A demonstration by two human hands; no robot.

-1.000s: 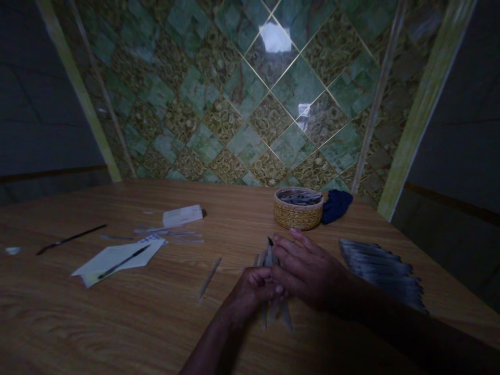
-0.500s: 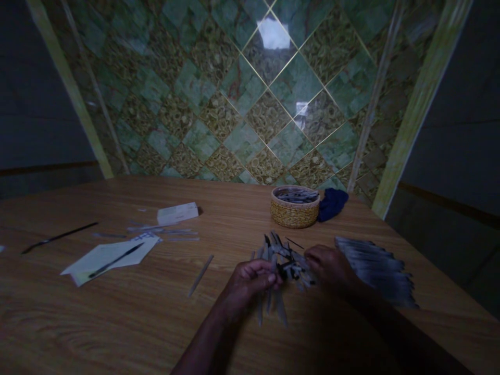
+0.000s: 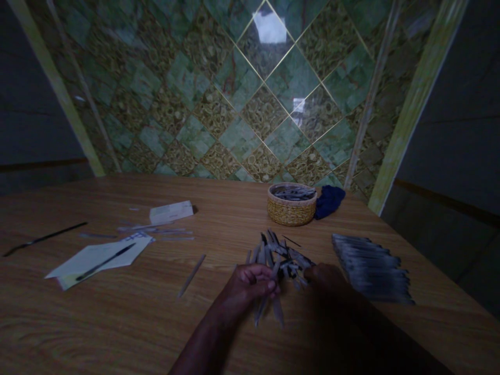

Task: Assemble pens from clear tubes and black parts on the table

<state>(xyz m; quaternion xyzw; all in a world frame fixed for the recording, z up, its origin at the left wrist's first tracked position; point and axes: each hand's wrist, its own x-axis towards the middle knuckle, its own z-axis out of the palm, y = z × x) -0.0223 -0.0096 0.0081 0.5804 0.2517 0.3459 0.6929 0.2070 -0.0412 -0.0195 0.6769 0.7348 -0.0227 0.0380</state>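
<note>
My left hand is closed in a pinch on a thin grey strip, which stands up between thumb and fingers. Behind and under it spreads a loose pile of grey and black strips, with pointed ends sticking out toward me below the hand. At the pile's right edge is my right hand, its fingers curled together; whatever they hold is hidden in the dark. A neat row of dark grey strips lies to the right of that hand.
A woven basket full of similar strips stands behind the pile, beside a dark blue cloth. On the left are a small white box, a paper sheet with a pen, and a long black stick. One strip lies alone.
My right hand has shifted slightly down and left, in against the pile. My left hand keeps its pinch. The whole view has moved a little, sliding the table things leftward.
</note>
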